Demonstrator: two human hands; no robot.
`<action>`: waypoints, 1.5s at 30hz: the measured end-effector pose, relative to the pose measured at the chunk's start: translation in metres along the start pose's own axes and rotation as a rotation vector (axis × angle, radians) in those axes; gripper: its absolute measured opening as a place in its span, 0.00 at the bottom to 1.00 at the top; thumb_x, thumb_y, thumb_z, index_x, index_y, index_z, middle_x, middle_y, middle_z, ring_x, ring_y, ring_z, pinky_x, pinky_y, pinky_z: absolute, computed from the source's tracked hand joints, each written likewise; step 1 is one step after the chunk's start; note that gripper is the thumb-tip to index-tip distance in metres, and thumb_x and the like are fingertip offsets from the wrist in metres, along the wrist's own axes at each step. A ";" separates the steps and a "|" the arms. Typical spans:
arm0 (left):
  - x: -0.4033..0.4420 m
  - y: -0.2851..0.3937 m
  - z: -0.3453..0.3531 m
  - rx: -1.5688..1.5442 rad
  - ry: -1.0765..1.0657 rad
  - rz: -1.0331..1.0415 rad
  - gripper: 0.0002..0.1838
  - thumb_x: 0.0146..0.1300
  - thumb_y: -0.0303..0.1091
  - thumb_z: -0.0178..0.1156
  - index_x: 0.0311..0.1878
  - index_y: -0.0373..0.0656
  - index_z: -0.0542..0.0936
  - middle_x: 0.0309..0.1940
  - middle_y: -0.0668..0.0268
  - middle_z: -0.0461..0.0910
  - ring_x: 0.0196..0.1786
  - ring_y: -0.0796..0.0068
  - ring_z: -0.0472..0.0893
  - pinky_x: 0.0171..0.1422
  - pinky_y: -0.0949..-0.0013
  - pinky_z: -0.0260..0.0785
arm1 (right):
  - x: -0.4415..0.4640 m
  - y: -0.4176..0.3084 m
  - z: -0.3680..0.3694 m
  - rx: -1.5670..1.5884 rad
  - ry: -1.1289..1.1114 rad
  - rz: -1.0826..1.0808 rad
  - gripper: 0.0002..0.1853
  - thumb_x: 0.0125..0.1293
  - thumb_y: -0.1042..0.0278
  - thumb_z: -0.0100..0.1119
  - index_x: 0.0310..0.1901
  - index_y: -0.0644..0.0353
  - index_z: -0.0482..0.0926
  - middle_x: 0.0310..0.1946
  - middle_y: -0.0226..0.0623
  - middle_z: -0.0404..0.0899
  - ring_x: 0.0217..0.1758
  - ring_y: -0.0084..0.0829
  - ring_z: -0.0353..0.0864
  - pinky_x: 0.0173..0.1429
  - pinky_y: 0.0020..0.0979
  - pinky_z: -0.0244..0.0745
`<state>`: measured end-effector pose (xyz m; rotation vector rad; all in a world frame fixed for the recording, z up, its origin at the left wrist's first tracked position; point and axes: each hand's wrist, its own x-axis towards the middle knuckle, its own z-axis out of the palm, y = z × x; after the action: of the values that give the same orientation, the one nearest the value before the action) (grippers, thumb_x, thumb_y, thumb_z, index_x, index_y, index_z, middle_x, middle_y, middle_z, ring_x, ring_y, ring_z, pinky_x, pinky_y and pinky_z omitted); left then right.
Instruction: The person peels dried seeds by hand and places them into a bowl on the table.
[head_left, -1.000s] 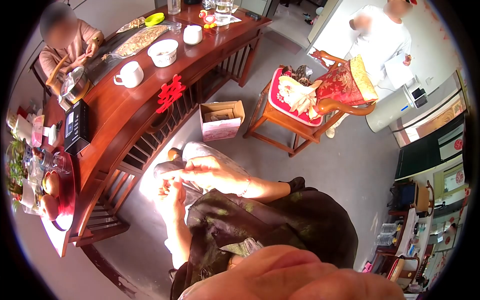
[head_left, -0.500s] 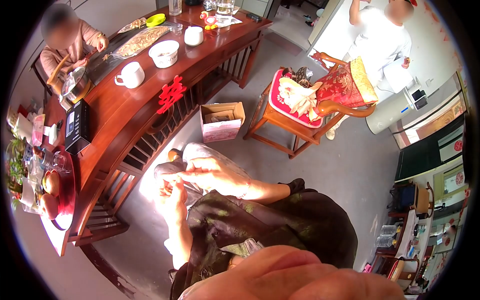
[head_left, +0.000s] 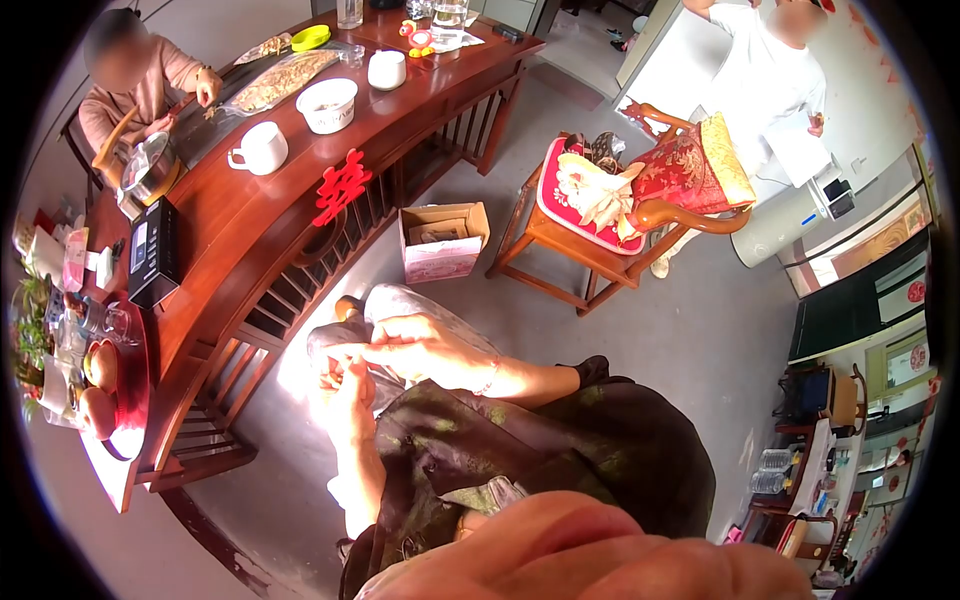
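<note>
From here I see the left hand (head_left: 345, 402) and right hand (head_left: 412, 345) close together above grey trousers (head_left: 452, 318), fingers bent inward; I can't tell whether anything small sits between the fingertips. Beyond, a cardboard box (head_left: 440, 262) stands below the table's (head_left: 225, 225) near edge. A mug (head_left: 264, 150) and bowl (head_left: 328, 117) sit inside that edge.

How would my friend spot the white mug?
Find the long, curved wooden table. On it, a white tub stands between a white cup and the white mug. The mug is the only one of those three showing a side handle.
</note>
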<state>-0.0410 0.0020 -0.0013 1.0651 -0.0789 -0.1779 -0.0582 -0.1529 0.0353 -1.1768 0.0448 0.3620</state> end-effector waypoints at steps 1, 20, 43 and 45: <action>0.001 0.000 -0.001 0.000 0.000 0.000 0.03 0.62 0.27 0.57 0.35 0.37 0.76 0.14 0.76 0.65 0.12 0.92 0.53 0.15 0.82 0.41 | 0.000 0.001 -0.001 0.000 0.000 -0.001 0.06 0.67 0.68 0.58 0.37 0.61 0.77 0.20 0.17 0.65 0.18 0.08 0.57 0.20 0.16 0.48; -0.001 -0.001 0.007 -0.160 0.091 -0.052 0.03 0.63 0.25 0.55 0.32 0.39 0.73 0.14 0.79 0.59 0.12 0.93 0.50 0.15 0.84 0.41 | 0.011 0.026 -0.001 -0.109 0.006 -0.106 0.10 0.67 0.63 0.58 0.36 0.62 0.79 0.25 0.20 0.72 0.26 0.10 0.64 0.27 0.17 0.58; 0.000 0.003 -0.007 0.076 0.012 0.028 0.04 0.61 0.26 0.60 0.35 0.38 0.75 0.16 0.77 0.67 0.14 0.92 0.57 0.17 0.83 0.46 | 0.007 0.006 0.004 -0.028 -0.063 0.062 0.10 0.73 0.61 0.50 0.38 0.59 0.74 0.20 0.16 0.62 0.19 0.08 0.55 0.21 0.14 0.49; -0.001 0.003 -0.006 0.097 0.024 0.036 0.04 0.61 0.26 0.60 0.35 0.38 0.75 0.16 0.78 0.67 0.15 0.92 0.58 0.17 0.83 0.46 | 0.006 0.009 0.003 -0.024 -0.067 0.058 0.10 0.73 0.61 0.50 0.38 0.59 0.74 0.21 0.17 0.62 0.19 0.08 0.55 0.21 0.14 0.49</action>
<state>-0.0412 0.0090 -0.0011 1.1615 -0.0857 -0.1297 -0.0558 -0.1460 0.0273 -1.1885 0.0167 0.4543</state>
